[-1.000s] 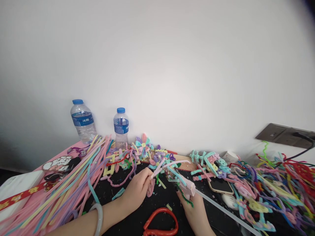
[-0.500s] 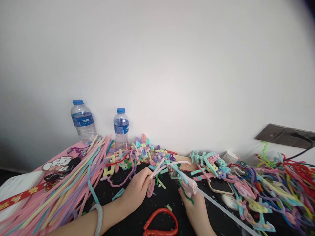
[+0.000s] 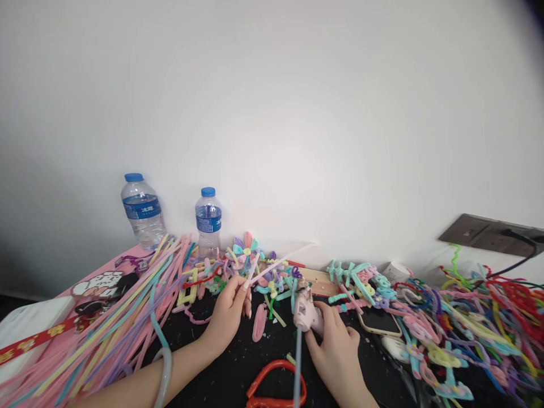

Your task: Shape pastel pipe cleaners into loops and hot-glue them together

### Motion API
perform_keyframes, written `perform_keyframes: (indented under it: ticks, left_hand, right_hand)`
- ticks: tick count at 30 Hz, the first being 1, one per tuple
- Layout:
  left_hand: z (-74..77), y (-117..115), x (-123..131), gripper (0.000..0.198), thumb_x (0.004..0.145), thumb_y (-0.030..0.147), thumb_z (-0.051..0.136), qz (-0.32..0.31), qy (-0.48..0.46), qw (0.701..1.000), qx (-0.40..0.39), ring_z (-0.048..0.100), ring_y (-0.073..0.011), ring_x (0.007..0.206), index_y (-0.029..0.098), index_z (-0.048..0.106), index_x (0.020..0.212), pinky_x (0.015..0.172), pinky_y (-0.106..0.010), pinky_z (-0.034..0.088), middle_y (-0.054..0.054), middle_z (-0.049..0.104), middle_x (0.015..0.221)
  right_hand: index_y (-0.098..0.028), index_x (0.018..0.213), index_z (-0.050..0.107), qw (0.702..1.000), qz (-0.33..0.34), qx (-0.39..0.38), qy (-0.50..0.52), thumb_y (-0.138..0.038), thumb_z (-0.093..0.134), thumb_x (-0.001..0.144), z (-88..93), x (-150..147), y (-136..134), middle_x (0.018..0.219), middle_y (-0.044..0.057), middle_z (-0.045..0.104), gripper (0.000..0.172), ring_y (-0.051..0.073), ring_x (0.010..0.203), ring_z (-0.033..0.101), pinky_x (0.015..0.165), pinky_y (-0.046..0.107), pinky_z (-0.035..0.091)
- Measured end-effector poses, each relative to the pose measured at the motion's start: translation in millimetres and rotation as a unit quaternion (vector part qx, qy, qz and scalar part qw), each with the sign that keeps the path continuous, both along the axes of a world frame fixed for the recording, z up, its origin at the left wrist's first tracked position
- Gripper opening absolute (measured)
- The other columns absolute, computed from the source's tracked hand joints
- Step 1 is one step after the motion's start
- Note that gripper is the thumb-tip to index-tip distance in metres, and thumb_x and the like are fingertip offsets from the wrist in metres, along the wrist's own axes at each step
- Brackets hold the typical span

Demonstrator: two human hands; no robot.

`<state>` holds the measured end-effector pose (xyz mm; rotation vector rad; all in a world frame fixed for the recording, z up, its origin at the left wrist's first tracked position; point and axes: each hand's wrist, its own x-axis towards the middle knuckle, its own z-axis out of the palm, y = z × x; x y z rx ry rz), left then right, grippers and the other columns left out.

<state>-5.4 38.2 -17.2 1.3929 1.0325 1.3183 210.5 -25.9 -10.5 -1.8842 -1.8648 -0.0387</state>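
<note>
My left hand (image 3: 233,309) pinches a pale pink pipe cleaner (image 3: 276,263) bent into a V, whose longer end reaches up and right toward the wall. Closed round a pale pink hot glue gun (image 3: 302,318), my right hand (image 3: 338,348) is low over the black tabletop. The gun's nozzle faces away from me. A long translucent glue stick (image 3: 298,362) sticks out of its back toward me. Between my hands lies a folded pink pipe cleaner loop (image 3: 259,323). Red-handled scissors or pliers (image 3: 276,401) show only their handle at the front edge.
Long pastel pipe cleaners (image 3: 140,306) cover the left. Two water bottles (image 3: 143,211) stand by the wall (image 3: 297,113). Finished pipe cleaner pieces (image 3: 246,249) line the back, beside a wooden board (image 3: 318,281). At right are a phone (image 3: 379,322) and tangled pipe cleaners (image 3: 480,334).
The glue gun has swung round, its glue stick now pointing toward me instead of right. My left hand has moved left and up with the pipe cleaner, uncovering the pink loop.
</note>
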Motion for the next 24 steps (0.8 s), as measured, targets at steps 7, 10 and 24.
perform_keyframes:
  ticks: [7,10,24]
  left_hand:
    - [4.2,-12,5,0.027,0.094,0.036,0.037,-0.093,0.02,0.995,0.007,0.043,-0.0109,0.043,0.021,0.04,0.071,0.049,-0.023,0.037,0.008,0.042,0.049]
    - [4.4,-17,7,0.028,0.095,0.036,0.034,-0.167,0.002,0.986,0.0,0.045,-0.011,0.043,0.021,0.04,0.072,0.05,-0.023,0.038,0.007,0.044,0.049]
    - [-1.5,-21,7,0.027,0.094,0.033,0.037,-0.255,0.098,0.962,0.015,0.043,-0.0061,0.041,0.017,0.047,0.074,0.046,-0.019,0.036,0.004,0.049,0.067]
  right_hand:
    - [-0.022,0.115,0.053,0.993,0.046,0.073,0.082,-0.03,0.052,0.082,1.2,3,-1,0.112,0.01,0.058,0.034,0.033,0.107,0.051,0.087,0.049,0.039]
    - [-0.02,0.113,0.054,0.971,0.091,0.057,0.212,-0.031,0.045,0.089,1.0,7,0,0.098,0.008,0.061,0.028,0.025,0.092,0.058,0.079,0.037,0.047]
    - [-0.021,0.061,0.039,0.905,0.076,0.041,0.417,-0.044,0.041,0.091,-1.3,-2,-6,0.056,-0.006,0.036,0.038,0.012,0.05,0.034,0.047,0.021,0.029]
